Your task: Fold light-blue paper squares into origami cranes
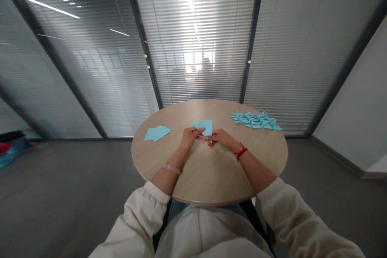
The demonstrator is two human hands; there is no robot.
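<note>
A light-blue sheet of origami paper, folded into a triangle, is held up over the middle of the round table. My left hand pinches it along its lower left side, thumb on top. At its lower right corner my right hand grips the paper between thumb and fingers. Several loose blue paper sheets lie overlapping on the table to the left of my left hand. Beyond my right hand, a group of folded blue paper cranes sits in rows at the table's right side.
The round wooden table stands close in front of my body. Behind it rises a glass partition with blinds. On the floor at the far left are a dark bin-like container and a red and blue object.
</note>
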